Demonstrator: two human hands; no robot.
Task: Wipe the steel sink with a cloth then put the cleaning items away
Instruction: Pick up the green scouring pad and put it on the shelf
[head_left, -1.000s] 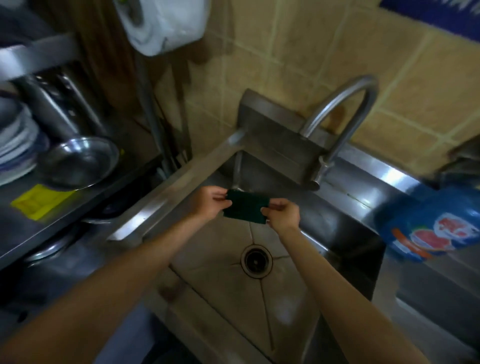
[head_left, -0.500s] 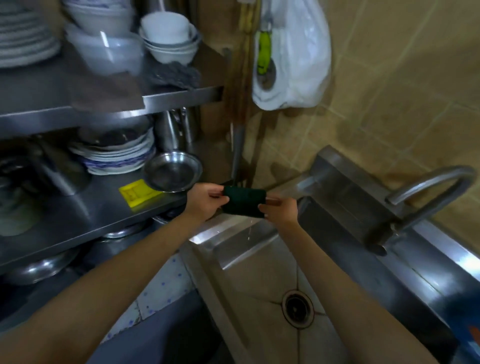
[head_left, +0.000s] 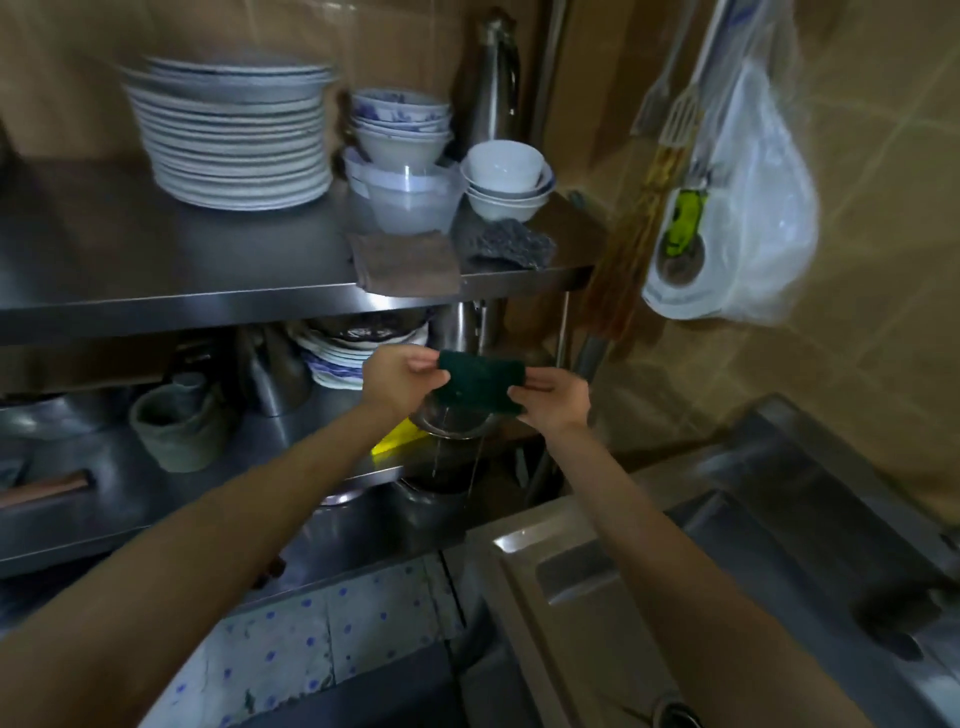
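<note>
Green scouring pad (head_left: 480, 387), pinched btwn left hand (head_left: 402, 382) & right hand (head_left: 553, 402), now carried off the sink (head_left: 571, 597) to mid-frame shelves, so wiping prob done.

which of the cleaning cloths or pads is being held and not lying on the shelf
The dark green scouring pad, stretched between the left hand and right hand. The brown cloth and grey scrubber lie on the upper shelf.

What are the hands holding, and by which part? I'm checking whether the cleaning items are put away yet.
A dark green scouring pad, pinched at its two short ends: left hand on the left end, right hand on the right.
</note>
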